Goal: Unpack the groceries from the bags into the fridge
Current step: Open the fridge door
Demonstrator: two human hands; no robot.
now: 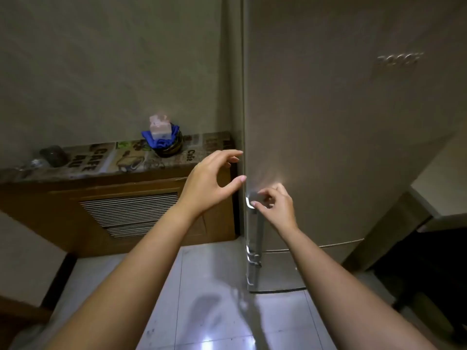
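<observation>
While both arms reach out toward the fridge (pixel 341 122), its doors look closed, upper one and the lower one under it, with just a thin seam between them. Everything else sits relative to that fridge. The right hand (pixel 274 207) is curled on the top end of the chrome handle (pixel 252 231) that runs down the fridge's left edge, fingers bent over the metal and thumb tip touching it, so it's a loose grip on the handle rather than a hard clamp. The left hand (pixel 212 183) floats just left of the fridge edge, fingers spread and curved, thumb and index apart, holding nothing; the fingertips are right at the door's side, can't tell if they touch. Left of the fridge is a wooden cabinet (pixel 121 210) with a slatted vent, its top covered in a printed cafe-style sheet. On that top sits a dark bowl (pixel 168 147) with blue cloth and a pale box in it. Glossy tiled floor (pixel 207 299) below. No bags in view.
</observation>
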